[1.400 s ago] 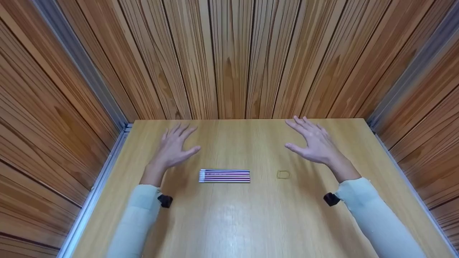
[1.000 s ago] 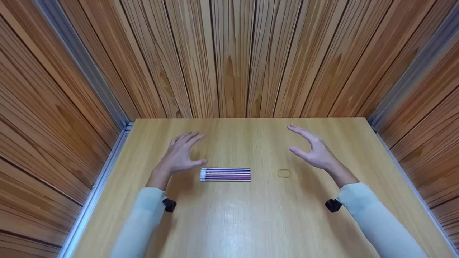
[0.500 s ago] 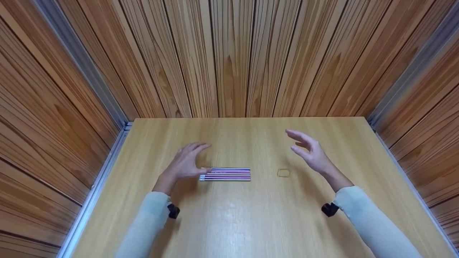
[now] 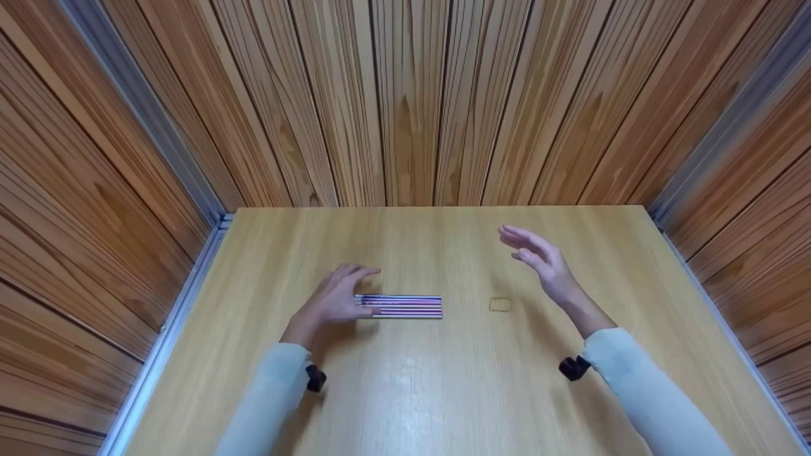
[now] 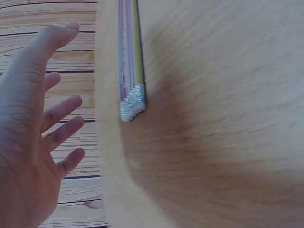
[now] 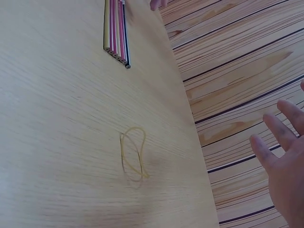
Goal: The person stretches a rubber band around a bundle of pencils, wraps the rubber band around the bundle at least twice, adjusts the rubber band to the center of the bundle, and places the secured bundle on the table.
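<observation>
Several striped pencils lie side by side on the table, their silvery ends toward the left. My left hand hovers over that end in the head view, thumb and fingers spread apart; in the left wrist view the hand is clear of the pencils. Right of the pencils lies a thin yellow rubber band, which the right wrist view shows as a twisted loop. Beyond and right of the band, my right hand is held in the air, its fingers extended and holding nothing.
The light wooden table meets a plank wall at its back edge. Plank side walls with metal rails flank it. Each wrist carries a small black camera.
My left hand has moved right and nearer, from beside the pencils to over their left end. My right hand has shifted slightly left and its fingers have drawn closer together. Pencils and band stay put.
</observation>
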Available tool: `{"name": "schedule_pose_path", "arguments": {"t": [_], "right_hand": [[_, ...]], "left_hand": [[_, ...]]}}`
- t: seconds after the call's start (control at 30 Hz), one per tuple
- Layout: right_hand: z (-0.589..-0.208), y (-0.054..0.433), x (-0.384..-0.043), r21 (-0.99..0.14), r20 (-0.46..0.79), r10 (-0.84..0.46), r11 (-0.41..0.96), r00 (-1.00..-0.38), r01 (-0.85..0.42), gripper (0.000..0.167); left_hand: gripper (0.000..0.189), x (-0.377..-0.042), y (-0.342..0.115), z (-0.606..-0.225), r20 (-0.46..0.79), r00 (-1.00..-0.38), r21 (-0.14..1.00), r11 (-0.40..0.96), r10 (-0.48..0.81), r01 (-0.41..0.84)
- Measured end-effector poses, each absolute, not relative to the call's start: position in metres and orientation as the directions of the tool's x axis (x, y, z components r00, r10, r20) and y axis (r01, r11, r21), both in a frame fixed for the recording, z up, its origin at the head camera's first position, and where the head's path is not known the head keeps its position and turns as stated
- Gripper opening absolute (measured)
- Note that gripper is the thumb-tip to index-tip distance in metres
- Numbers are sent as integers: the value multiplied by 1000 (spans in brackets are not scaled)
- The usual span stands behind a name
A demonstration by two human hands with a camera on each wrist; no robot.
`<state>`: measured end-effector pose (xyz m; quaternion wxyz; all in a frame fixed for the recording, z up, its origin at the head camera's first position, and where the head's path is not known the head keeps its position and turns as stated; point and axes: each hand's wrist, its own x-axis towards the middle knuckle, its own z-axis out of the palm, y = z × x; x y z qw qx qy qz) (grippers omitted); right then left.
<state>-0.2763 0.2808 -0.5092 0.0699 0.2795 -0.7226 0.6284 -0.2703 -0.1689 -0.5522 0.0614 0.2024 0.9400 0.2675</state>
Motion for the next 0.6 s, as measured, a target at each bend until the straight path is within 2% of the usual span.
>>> {"name": "schedule_pose_path", "arguments": {"t": [0.33, 0.6], "right_hand": [[-520, 273, -279, -858, 480, -346, 6, -806, -514, 51], [-521, 267, -279, -850, 487, -350, 20, -800, -526, 50]], "left_hand": [[82, -269, -168, -570, -75, -907, 511, 798, 414, 321], [68, -272, -166, -579, -77, -890, 463, 807, 449, 367]]}}
